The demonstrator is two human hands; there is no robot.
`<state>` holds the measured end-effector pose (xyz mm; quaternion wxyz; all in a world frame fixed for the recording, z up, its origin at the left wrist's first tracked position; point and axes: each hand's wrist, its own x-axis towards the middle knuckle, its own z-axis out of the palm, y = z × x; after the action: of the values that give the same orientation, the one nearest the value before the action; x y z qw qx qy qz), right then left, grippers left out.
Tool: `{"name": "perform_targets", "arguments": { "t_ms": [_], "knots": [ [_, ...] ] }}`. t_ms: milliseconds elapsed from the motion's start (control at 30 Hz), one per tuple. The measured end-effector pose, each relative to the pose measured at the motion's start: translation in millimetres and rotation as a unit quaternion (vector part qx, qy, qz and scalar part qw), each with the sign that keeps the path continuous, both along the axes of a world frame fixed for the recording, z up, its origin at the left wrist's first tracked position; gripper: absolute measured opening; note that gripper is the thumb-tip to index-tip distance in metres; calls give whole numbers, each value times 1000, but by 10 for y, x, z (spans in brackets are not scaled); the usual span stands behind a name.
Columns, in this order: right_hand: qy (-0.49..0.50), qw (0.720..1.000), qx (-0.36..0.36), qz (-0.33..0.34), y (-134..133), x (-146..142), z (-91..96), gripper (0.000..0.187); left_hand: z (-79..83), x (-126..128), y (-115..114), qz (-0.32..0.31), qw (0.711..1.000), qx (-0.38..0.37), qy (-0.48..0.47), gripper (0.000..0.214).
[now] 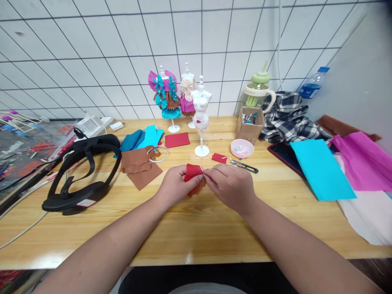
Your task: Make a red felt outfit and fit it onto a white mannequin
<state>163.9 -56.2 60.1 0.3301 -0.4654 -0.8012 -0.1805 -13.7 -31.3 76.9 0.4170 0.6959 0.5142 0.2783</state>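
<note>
A small piece of red crepe paper (192,171) is pinched in my left hand (175,183), its fingers closed on it. Below it shows a brown piece, partly hidden by the hand. My right hand (231,185) is closed at the red piece's right edge, where a thin white strip shows; its fingertips touch there, and what exactly they pinch is too small to make out. Just beyond the hands stands a bare white mini mannequin (201,102). Thread snips (245,166) and a small red scrap (219,158) lie beyond my right hand.
Brown sheets (143,173), a white ring (167,153) and a black headset (88,179) lie left. Two dressed mannequins (167,98) stand behind. A pink dish (241,153), a cardboard box (249,128), a cup (259,92) and a turquoise sheet (321,169) are right.
</note>
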Motion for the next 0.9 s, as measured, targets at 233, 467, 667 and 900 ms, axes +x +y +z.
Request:
{"name": "perform_targets", "arguments": {
  "t_ms": [233,467,667,900],
  "knots": [
    [90,994,-53,-18,8,-64,-48,17,-17,-1,-4,1,998,61,7,20],
    [49,997,-52,21,15,7,-46,22,10,5,-2,10,998,60,12,21],
    [41,999,-25,-17,14,-38,-36,24,5,24,-30,6,990,130,58,17],
    [64,997,-18,-32,8,-80,-19,16,-25,34,-45,5,986,155,58,19]
  ]
}}
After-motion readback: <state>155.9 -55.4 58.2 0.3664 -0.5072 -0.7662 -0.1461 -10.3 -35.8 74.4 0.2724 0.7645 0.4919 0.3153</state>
